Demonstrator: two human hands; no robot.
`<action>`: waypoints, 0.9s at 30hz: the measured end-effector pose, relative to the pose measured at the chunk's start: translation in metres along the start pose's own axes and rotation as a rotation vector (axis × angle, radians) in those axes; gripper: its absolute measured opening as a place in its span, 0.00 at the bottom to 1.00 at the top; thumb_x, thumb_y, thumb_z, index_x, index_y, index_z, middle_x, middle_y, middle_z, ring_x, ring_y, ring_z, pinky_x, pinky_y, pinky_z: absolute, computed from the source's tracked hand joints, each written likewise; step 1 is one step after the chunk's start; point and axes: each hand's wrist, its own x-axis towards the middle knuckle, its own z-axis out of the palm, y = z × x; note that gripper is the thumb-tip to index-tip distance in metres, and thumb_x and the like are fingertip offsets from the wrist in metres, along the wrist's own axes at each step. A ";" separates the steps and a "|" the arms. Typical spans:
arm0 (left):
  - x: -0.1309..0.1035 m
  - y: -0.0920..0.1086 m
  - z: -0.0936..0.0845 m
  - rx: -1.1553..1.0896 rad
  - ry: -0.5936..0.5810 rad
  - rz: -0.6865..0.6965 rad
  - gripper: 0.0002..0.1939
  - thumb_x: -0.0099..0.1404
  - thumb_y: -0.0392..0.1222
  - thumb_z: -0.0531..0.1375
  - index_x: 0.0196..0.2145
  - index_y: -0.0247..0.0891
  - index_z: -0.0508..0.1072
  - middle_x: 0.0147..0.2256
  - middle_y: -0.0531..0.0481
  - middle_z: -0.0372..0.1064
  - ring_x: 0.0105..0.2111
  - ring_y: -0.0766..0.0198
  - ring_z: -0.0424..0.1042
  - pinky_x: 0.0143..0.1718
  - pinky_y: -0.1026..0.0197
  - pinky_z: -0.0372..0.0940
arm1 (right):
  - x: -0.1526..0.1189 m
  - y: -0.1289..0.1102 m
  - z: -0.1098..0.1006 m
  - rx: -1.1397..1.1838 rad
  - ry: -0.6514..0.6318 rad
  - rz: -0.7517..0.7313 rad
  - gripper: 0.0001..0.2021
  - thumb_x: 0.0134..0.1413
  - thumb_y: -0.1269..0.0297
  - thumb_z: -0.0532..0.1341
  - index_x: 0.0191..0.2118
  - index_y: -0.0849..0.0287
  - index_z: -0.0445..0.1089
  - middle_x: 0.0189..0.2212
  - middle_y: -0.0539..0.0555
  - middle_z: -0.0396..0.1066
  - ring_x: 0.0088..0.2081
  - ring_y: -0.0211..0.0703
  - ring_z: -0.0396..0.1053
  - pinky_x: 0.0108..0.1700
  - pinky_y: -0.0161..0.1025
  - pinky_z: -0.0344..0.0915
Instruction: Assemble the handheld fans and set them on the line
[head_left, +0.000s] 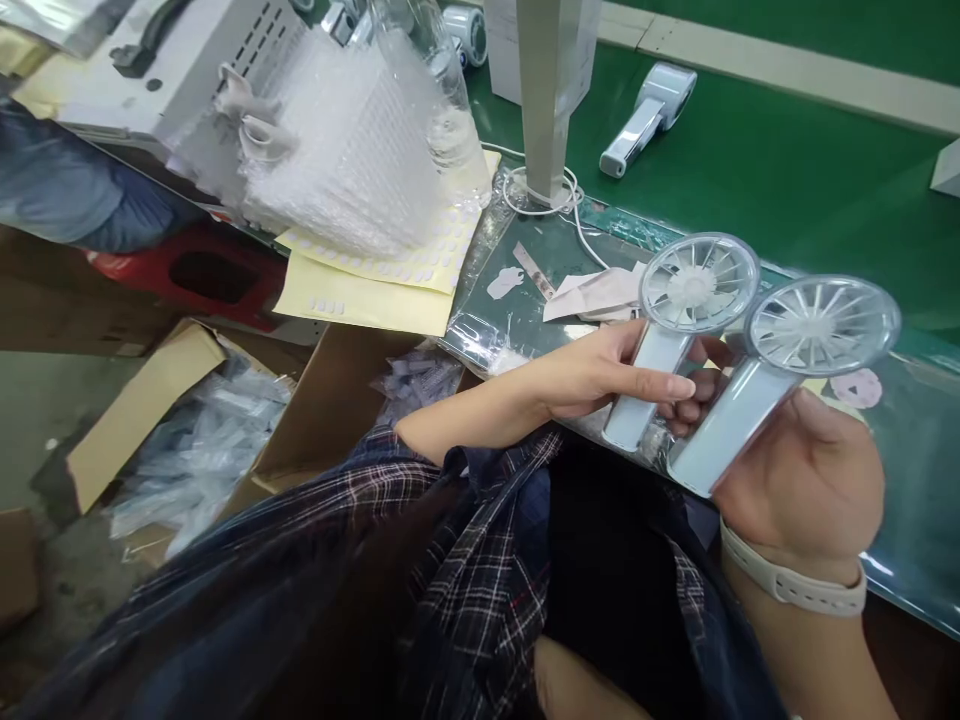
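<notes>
Over the near edge of the tabletop [911, 490], the left hand [589, 372] has its grip on the handle of a pale blue handheld fan [663, 347], thumb laid across the front and the other fingers mostly hidden behind. Just beside it, the right hand [814, 480] closes its grip around the handle of a second fan [750, 408] from behind, curled fingertips showing between the two handles. Both fans tilt with their round, clear-fronted heads up and away from the body; the heads meet in view, though I cannot tell whether they touch. A pale band [795, 582] circles the right wrist. Beyond the left hand lie crumpled paper scraps [600, 293], and a white cable [581, 232] runs from them towards loops around the foot of an upright post [544, 110]. Past the post, well apart from the hands, another fan [646, 118] lies on a green surface. Farther left, yellow sheets [360, 305] bearing small pale labels stick out under a heap of translucent wrapping [345, 150], beside a white metal case [196, 68]. Below these, an open cardboard box [315, 405] stands next to a pile of clear plastic bags [202, 440].
</notes>
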 end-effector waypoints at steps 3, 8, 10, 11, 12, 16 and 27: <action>0.004 -0.002 0.005 -0.019 -0.017 -0.019 0.24 0.57 0.55 0.75 0.39 0.36 0.72 0.34 0.50 0.75 0.33 0.64 0.77 0.38 0.59 0.72 | -0.002 -0.001 -0.003 -0.011 -0.011 -0.009 0.20 0.60 0.48 0.61 0.41 0.58 0.82 0.32 0.58 0.75 0.30 0.47 0.73 0.29 0.42 0.74; 0.008 -0.003 0.003 -0.004 0.004 0.005 0.23 0.61 0.57 0.69 0.44 0.37 0.72 0.38 0.45 0.79 0.36 0.57 0.80 0.41 0.56 0.74 | -0.008 -0.005 -0.010 0.041 0.004 -0.035 0.23 0.54 0.42 0.67 0.36 0.61 0.81 0.34 0.58 0.75 0.31 0.47 0.72 0.26 0.40 0.71; 0.008 -0.004 0.002 -0.007 0.015 0.013 0.24 0.62 0.54 0.69 0.48 0.38 0.71 0.40 0.45 0.80 0.37 0.55 0.81 0.40 0.55 0.75 | -0.010 -0.007 -0.013 0.105 0.032 -0.075 0.19 0.48 0.45 0.73 0.37 0.57 0.80 0.32 0.53 0.74 0.31 0.47 0.72 0.24 0.39 0.69; 0.008 -0.005 0.001 -0.004 0.021 0.013 0.24 0.62 0.54 0.68 0.50 0.39 0.70 0.41 0.45 0.80 0.38 0.54 0.82 0.40 0.54 0.75 | -0.010 -0.008 -0.015 0.128 0.057 -0.098 0.18 0.46 0.48 0.75 0.37 0.55 0.80 0.31 0.51 0.73 0.31 0.47 0.73 0.24 0.39 0.69; 0.007 -0.006 0.001 0.001 0.030 0.012 0.24 0.63 0.53 0.68 0.51 0.39 0.69 0.42 0.44 0.80 0.38 0.54 0.82 0.39 0.54 0.75 | -0.011 -0.009 -0.016 0.141 0.085 -0.120 0.18 0.43 0.50 0.77 0.37 0.54 0.80 0.30 0.49 0.73 0.31 0.46 0.73 0.24 0.39 0.70; 0.008 -0.009 0.001 0.029 0.047 0.009 0.26 0.63 0.51 0.68 0.54 0.40 0.68 0.47 0.41 0.80 0.42 0.52 0.83 0.41 0.53 0.75 | -0.012 -0.009 -0.018 0.101 0.126 -0.201 0.16 0.48 0.51 0.74 0.38 0.56 0.80 0.33 0.54 0.77 0.36 0.51 0.78 0.32 0.45 0.79; 0.002 -0.003 -0.001 0.308 0.145 0.036 0.35 0.52 0.62 0.77 0.42 0.41 0.63 0.33 0.55 0.75 0.32 0.67 0.74 0.39 0.61 0.67 | -0.003 0.010 -0.023 0.053 0.274 -0.175 0.15 0.61 0.62 0.59 0.47 0.50 0.82 0.37 0.58 0.82 0.36 0.58 0.80 0.33 0.54 0.79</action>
